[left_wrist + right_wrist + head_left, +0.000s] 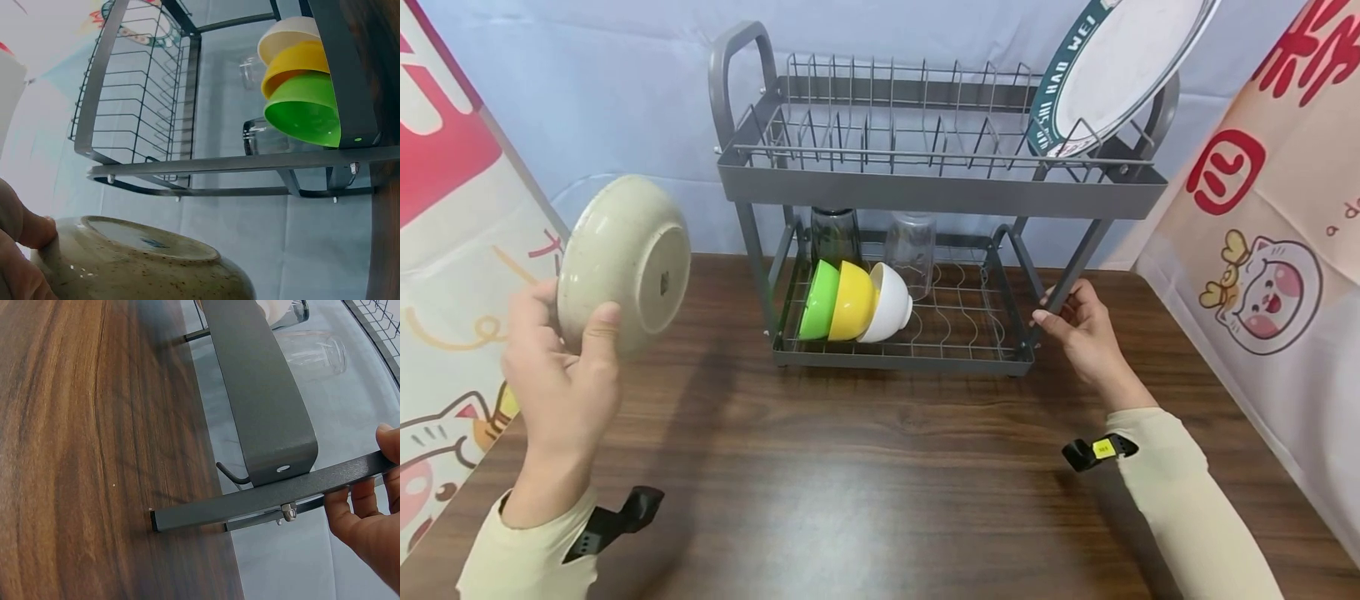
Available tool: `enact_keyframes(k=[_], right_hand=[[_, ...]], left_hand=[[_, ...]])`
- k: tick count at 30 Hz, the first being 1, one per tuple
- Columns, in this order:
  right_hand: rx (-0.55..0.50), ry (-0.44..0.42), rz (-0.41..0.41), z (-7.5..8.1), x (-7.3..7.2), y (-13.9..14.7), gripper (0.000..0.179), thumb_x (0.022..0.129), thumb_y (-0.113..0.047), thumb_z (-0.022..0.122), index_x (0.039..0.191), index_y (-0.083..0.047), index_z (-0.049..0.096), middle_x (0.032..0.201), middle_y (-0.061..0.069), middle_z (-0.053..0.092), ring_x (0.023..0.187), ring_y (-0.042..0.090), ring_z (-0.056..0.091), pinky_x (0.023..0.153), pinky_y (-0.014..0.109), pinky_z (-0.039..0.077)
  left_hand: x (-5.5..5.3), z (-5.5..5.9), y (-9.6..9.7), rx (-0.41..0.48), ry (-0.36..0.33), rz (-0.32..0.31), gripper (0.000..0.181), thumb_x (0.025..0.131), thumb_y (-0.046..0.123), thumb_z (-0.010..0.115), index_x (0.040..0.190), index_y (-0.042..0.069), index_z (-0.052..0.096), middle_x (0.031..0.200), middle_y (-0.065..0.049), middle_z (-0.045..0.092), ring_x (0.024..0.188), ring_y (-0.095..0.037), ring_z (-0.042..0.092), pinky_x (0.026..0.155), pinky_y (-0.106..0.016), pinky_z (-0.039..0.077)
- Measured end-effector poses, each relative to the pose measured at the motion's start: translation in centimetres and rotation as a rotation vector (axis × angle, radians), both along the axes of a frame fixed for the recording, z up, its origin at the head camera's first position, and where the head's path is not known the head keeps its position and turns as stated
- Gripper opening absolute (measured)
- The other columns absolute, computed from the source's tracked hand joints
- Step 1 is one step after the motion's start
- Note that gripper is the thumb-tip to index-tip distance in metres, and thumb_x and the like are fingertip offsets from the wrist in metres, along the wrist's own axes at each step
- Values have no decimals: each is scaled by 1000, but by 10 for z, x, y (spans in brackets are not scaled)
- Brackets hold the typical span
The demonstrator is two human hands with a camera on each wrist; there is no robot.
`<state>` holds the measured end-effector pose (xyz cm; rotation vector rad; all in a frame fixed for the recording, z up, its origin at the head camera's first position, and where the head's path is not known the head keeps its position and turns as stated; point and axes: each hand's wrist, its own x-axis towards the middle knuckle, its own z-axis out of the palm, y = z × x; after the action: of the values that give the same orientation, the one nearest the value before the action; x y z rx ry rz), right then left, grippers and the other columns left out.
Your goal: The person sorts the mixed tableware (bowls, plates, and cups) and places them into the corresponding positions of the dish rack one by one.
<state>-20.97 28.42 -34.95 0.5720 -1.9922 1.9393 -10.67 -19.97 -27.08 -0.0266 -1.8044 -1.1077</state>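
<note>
My left hand (561,367) grips a cream speckled bowl (625,258) by its rim, thumb on the outer wall. The bowl is tipped on its side above the table, left of the rack, its round foot turned right. In the left wrist view the bowl (144,262) fills the bottom, beside the rack's end frame. My right hand (1082,333) holds the right front leg of the grey two-tier dish rack (940,193) low down, thumb in front. From the right wrist view, the fingers (365,500) curl around that leg (275,494).
Green (820,300), yellow (852,302) and white (886,304) bowls lean in a row on the lower tier. Behind them stand a dark glass (835,237) and a clear glass (912,254). A large green-rimmed plate (1120,75) tilts at the upper tier's right. Printed cloths hang at both sides.
</note>
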Motion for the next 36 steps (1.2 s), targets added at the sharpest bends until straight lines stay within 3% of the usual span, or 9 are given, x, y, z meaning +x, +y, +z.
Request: enact_keyframes(k=[6, 16, 25, 34, 36], right_hand=[[5, -2, -6, 0, -1, 0, 24, 84, 20, 52, 102, 7, 44, 91, 8, 51, 80, 15, 57, 69, 21, 50], [-9, -5, -3, 0, -2, -1, 24, 83, 20, 52, 100, 4, 46, 91, 9, 51, 80, 15, 56, 69, 22, 50], [-11, -5, -4, -2, -2, -2, 25, 84, 20, 52, 100, 3, 47, 92, 10, 51, 81, 15, 56, 70, 23, 50], [-10, -12, -8, -2, -1, 0, 25, 84, 19, 53, 101, 2, 47, 91, 9, 51, 80, 15, 57, 69, 21, 50], [4, -10, -17, -2, -1, 0, 26, 84, 19, 53, 101, 1, 48, 92, 11, 51, 80, 15, 57, 69, 21, 50]], left_hand=[[-3, 6, 0, 58, 44, -8, 26, 79, -5, 63, 102, 9, 61, 94, 9, 54, 84, -12, 52, 72, -20, 37], [-8, 15, 2, 136, 198, -65, 25, 78, -2, 62, 103, 0, 60, 100, -1, 53, 94, -20, 51, 80, -25, 38], [-4, 35, 19, 275, 344, -137, 25, 77, 2, 64, 99, -5, 54, 106, -15, 53, 98, -29, 52, 87, -29, 39], [-10, 46, 27, 445, 532, -343, 41, 74, 1, 74, 98, -11, 44, 109, -26, 47, 106, -41, 49, 93, -41, 39], [-12, 48, 31, 468, 566, -359, 45, 72, 3, 77, 97, -12, 43, 108, -26, 45, 105, -42, 49, 92, -41, 40]])
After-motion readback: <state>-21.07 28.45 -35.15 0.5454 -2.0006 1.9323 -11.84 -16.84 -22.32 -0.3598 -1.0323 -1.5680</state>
